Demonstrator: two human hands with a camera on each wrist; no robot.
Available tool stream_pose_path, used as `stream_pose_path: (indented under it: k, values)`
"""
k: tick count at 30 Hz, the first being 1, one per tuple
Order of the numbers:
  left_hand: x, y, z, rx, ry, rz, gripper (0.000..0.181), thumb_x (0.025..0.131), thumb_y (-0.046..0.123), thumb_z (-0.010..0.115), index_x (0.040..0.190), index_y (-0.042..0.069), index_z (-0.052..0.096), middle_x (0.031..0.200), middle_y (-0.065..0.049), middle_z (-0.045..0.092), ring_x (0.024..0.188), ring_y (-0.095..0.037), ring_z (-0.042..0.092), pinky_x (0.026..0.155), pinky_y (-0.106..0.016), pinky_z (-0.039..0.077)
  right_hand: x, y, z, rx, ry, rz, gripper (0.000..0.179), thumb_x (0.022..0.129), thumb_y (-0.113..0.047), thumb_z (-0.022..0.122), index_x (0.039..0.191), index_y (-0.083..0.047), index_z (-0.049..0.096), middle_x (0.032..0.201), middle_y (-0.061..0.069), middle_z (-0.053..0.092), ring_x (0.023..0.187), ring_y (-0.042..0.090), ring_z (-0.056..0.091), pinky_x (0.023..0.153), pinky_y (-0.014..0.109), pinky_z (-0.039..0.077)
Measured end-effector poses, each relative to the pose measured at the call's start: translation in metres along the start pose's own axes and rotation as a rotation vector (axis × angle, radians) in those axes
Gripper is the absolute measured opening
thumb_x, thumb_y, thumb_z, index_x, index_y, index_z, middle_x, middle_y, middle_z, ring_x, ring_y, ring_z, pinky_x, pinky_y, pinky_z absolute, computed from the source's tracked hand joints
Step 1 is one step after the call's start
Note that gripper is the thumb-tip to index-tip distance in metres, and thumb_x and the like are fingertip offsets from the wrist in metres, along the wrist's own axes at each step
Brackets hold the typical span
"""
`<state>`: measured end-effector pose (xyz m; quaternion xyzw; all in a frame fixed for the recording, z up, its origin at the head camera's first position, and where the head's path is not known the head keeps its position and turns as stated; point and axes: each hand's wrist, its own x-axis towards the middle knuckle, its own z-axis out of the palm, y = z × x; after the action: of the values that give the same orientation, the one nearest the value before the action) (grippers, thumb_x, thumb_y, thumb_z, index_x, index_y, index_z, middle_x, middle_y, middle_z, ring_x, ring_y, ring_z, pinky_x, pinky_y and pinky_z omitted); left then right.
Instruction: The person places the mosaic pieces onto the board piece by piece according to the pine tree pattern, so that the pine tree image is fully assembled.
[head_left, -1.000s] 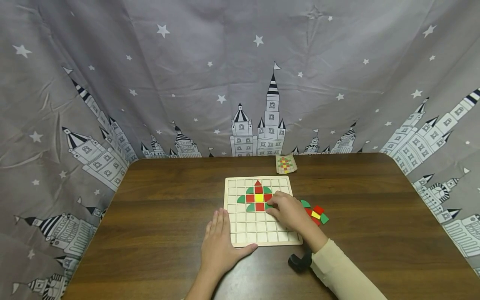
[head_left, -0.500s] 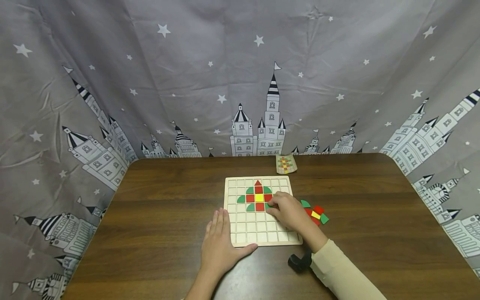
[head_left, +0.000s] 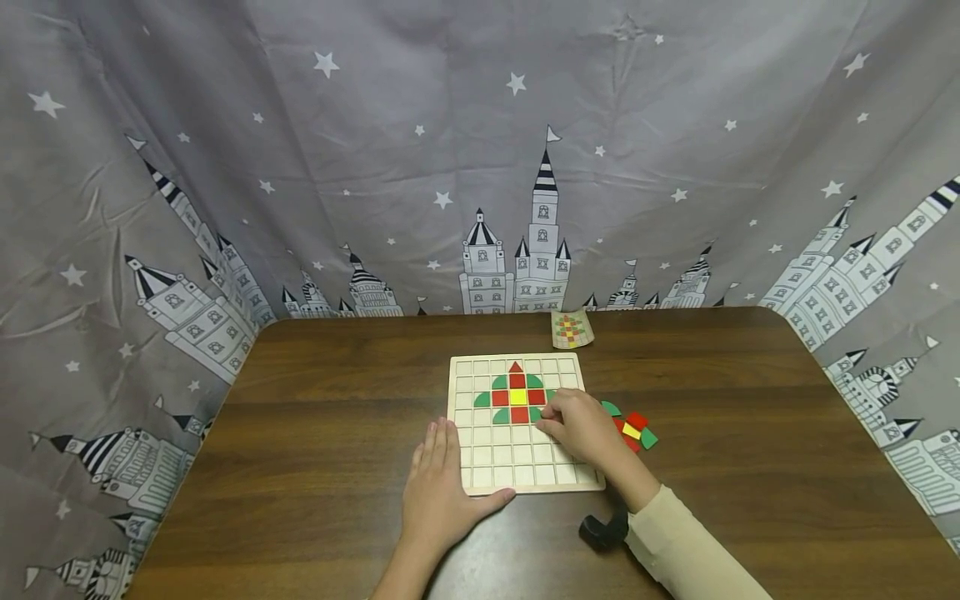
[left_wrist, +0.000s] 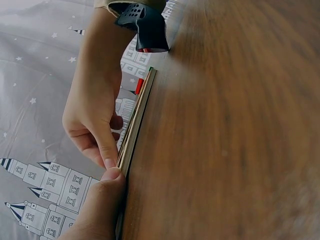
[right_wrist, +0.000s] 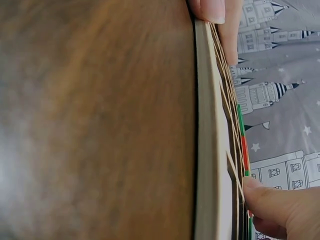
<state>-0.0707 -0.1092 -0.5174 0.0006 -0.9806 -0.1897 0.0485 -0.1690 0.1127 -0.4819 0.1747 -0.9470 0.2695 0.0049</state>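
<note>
A pale wooden grid board (head_left: 502,454) lies on the table, with red, green and yellow tiles forming a pattern in its upper half. My left hand (head_left: 438,492) rests flat along the board's left side, its thumb (left_wrist: 107,187) stretched along the near edge. Bent fingers of my right hand (head_left: 583,425) come down over the board's right half. Thumb and index fingertips are right at a green quarter-circle tile (head_left: 535,413) below the red tile (head_left: 536,397); I cannot tell if they pinch it. Another green tile (head_left: 551,393) shows partly behind the knuckles.
Several loose tiles (head_left: 632,431) in red, green and yellow lie right of the board, partly behind the right hand. A pattern card (head_left: 572,330) stands near the table's (head_left: 360,375) far edge. A black device (head_left: 602,532) sits at the right wrist. A grey castle-print curtain (head_left: 420,183) hangs behind.
My right hand has shifted slightly to the right, uncovering more of the green quarter-circle tile and part of the green tile beside the red one. The left hand stays in place.
</note>
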Motion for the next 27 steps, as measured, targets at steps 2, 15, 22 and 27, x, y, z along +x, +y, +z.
stream_pose_path:
  k: [2, 15, 22, 27]
  values:
    - [0.0, 0.0, 0.0, 0.001, 0.001, 0.0, 0.137, 0.062, 0.094, 0.055, 0.156, -0.001, 0.023, 0.164, -0.017, 0.022, 0.154, -0.03, 0.018, 0.123, -0.049, 0.024, -0.001, 0.0, 0.0, -0.009, -0.012, 0.011, 0.018, 0.081, -0.027, 0.082, 0.072, -0.018, 0.069, 0.072, -0.008, 0.058, 0.069, 0.009, 0.051, 0.064, 0.026, 0.046]
    - [-0.001, 0.001, 0.0, -0.003, 0.004, -0.008, 0.137, 0.062, 0.094, 0.056, 0.156, 0.0, 0.024, 0.164, -0.016, 0.022, 0.154, -0.03, 0.018, 0.123, -0.048, 0.024, -0.009, 0.004, -0.003, -0.04, -0.005, -0.029, 0.015, 0.082, -0.027, 0.081, 0.074, -0.021, 0.071, 0.069, -0.011, 0.056, 0.065, 0.006, 0.048, 0.059, 0.023, 0.043]
    - [-0.001, 0.001, 0.0, -0.001, 0.005, -0.004, 0.137, 0.062, 0.093, 0.056, 0.156, -0.001, 0.024, 0.164, -0.017, 0.021, 0.154, -0.03, 0.018, 0.123, -0.049, 0.024, -0.014, 0.014, -0.01, -0.061, 0.029, -0.048, 0.013, 0.084, -0.029, 0.079, 0.076, -0.023, 0.071, 0.07, -0.014, 0.054, 0.067, 0.005, 0.048, 0.059, 0.022, 0.042]
    - [0.0, 0.001, 0.0, 0.005, 0.009, 0.002, 0.137, 0.062, 0.093, 0.057, 0.156, -0.001, 0.024, 0.164, -0.017, 0.022, 0.154, -0.031, 0.019, 0.123, -0.048, 0.024, -0.017, 0.027, -0.025, -0.061, 0.073, 0.01, 0.011, 0.087, -0.029, 0.076, 0.087, -0.018, 0.075, 0.076, -0.009, 0.056, 0.07, 0.01, 0.049, 0.06, 0.026, 0.04]
